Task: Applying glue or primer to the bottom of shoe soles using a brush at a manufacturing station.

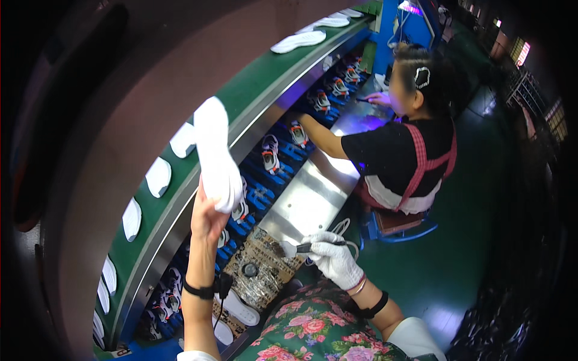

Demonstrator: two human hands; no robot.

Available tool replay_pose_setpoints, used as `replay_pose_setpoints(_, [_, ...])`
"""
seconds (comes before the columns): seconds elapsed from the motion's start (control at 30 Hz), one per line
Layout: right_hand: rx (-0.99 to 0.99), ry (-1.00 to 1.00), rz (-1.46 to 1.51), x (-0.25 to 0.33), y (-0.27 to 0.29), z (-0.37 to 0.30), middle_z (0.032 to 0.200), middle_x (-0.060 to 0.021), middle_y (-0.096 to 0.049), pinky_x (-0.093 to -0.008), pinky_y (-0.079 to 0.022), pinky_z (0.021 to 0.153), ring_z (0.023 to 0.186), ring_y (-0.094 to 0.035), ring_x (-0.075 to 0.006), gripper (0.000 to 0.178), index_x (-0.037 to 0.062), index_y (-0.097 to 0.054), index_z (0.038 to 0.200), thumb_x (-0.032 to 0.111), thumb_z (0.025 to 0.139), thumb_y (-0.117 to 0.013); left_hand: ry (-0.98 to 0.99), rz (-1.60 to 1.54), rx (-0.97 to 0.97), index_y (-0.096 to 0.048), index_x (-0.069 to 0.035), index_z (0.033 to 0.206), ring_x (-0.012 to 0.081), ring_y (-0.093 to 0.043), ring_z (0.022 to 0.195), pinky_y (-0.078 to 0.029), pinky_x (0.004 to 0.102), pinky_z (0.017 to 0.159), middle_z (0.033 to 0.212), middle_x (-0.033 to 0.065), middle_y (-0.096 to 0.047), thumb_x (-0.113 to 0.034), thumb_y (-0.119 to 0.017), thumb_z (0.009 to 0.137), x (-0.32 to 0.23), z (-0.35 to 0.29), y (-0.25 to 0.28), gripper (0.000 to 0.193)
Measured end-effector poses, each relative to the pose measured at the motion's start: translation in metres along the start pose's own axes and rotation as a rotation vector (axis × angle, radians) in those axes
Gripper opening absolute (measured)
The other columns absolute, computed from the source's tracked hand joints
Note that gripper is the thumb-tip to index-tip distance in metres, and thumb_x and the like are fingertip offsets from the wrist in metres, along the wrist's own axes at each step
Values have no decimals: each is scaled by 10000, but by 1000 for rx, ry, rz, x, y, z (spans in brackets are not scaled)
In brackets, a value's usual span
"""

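Held up in my bare left hand (208,218) is a pair of white shoe soles (218,159), seemingly stacked, gripped at the lower end. They overlap the edge of the green conveyor belt (250,90). My right hand (338,263), in a white knitted glove, is closed round the dark handle of a brush (285,248). The brush's bristles point left, over a stained cardboard sheet (265,283). On that sheet sits a small dark round pot or lid (250,269). Below, near my lap, lie white soles (242,310).
More white soles (158,177) lie along the belt. Beneath it, a lower blue rack (260,195) carries several shoe uppers (270,154). A metal tabletop (307,201) adjoins the cardboard. To the right a co-worker (403,138) sits on a stool (394,224), one arm reaching toward the rack.
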State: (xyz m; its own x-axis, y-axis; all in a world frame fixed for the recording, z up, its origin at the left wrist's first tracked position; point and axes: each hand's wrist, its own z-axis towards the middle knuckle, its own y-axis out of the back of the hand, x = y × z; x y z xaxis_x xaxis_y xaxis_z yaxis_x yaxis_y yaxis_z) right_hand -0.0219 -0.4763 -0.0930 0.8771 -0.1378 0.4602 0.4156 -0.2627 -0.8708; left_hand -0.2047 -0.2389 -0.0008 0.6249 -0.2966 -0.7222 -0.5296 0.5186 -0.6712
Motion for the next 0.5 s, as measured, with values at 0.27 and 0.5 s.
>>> replay_pose_setpoints(0.27, [77,-39,-147,-40,-60,2,1004,-134,-734,-223,-495,683,770,-626,-113,169,-14,-744,993,-53,850,-663,271,137,-399,-515,114,1285,305,-676,827,-553,370,770,1004,228,-675,-374,-615,710,25,-165,49,761])
replay_pose_setpoints(0.5, [382,246,-1071,-62,-123,12,1057,-108,-711,-275,-564,841,965,-683,-154,202,-40,-695,1085,-20,884,-690,398,-350,-144,-443,90,1404,452,-565,1246,-449,506,1083,1365,354,-525,-377,-701,789,55,-216,68,814])
